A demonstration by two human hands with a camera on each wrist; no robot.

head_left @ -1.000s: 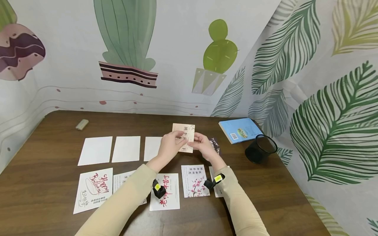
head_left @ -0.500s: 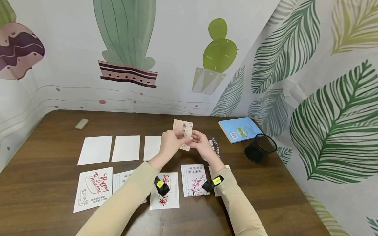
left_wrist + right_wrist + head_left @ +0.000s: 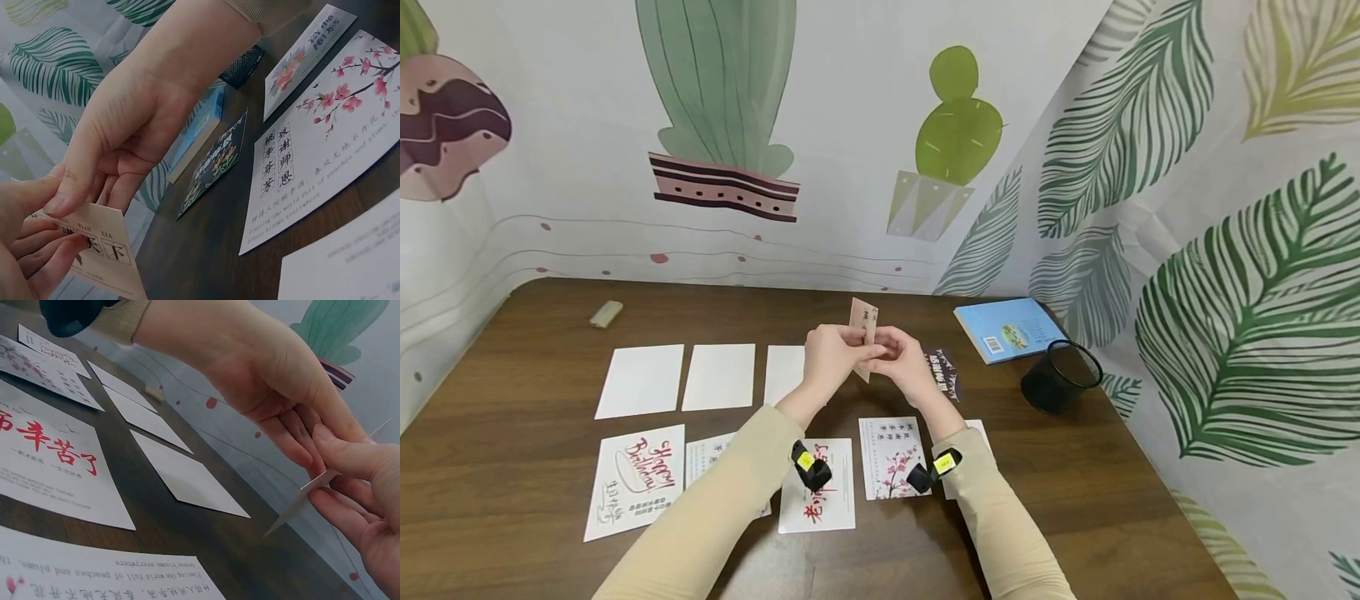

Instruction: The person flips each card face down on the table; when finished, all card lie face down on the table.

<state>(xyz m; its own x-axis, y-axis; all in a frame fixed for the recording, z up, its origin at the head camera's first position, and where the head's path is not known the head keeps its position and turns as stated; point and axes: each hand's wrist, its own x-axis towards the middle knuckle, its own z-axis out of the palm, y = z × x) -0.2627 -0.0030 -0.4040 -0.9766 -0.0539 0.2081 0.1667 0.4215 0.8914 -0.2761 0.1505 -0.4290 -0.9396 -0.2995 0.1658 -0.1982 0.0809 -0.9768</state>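
Note:
Both hands hold a small beige card (image 3: 864, 326) with printed characters upright above the brown table (image 3: 512, 333). My left hand (image 3: 844, 351) pinches its left side and lower part. My right hand (image 3: 889, 353) pinches it from the right. The card stands nearly edge-on in the head view. The left wrist view shows the card's printed face (image 3: 106, 250), my left fingers (image 3: 28, 244) under it and my right hand's thumb (image 3: 81, 181) on top. In the right wrist view the card (image 3: 300, 499) appears as a thin edge between both hands.
Three blank white cards (image 3: 718, 377) lie in a row. Nearer me lie a Happy Birthday card (image 3: 636, 479), a red-lettered card (image 3: 831, 504) and a blossom card (image 3: 891, 457). A dark card (image 3: 943, 372), a blue book (image 3: 1009, 329) and a black mesh cup (image 3: 1060, 379) are to the right.
The beige card has turned from facing me to nearly edge-on. Both hands have drawn closer together around it.

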